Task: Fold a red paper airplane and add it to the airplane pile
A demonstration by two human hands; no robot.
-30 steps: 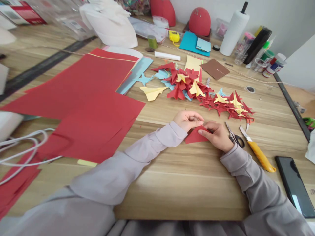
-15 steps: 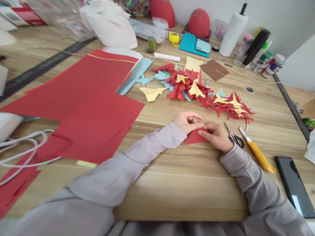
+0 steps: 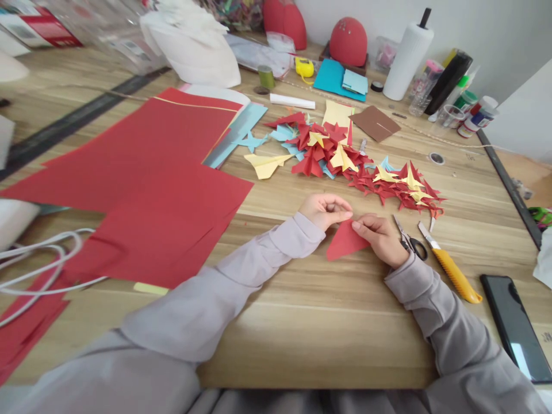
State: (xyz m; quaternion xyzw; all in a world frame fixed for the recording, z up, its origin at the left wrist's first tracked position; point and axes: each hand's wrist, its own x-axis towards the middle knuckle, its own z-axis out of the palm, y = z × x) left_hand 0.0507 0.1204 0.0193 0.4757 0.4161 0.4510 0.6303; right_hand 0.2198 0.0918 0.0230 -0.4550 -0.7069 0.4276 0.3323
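A small piece of folded red paper [image 3: 345,240] is held just above the wooden table, tilted, with one pointed corner toward me. My right hand [image 3: 382,236] pinches its upper right edge between thumb and fingers. At its top corner, my left hand [image 3: 328,210] has thumb and fingertips pressed together, seemingly on the paper's tip. Beyond the hands lies a long heap of folded red paper stars [image 3: 314,161], mixed with yellow and light blue ones. Scissors [image 3: 416,246] with black handles lie beside my right wrist, and a yellow utility knife [image 3: 455,273] lies right of them.
Large red paper sheets [image 3: 159,172] cover the left side, near a white cable [image 3: 60,253]. A black phone [image 3: 515,328] lies at the right edge. Brown paper [image 3: 375,123], a yellow tape measure [image 3: 304,67] and a white bottle [image 3: 407,60] are at the back.
The folded red paper has turned between my hands, so its free corner now points down toward me. My left hand has shifted slightly left and its fingers have curled in.
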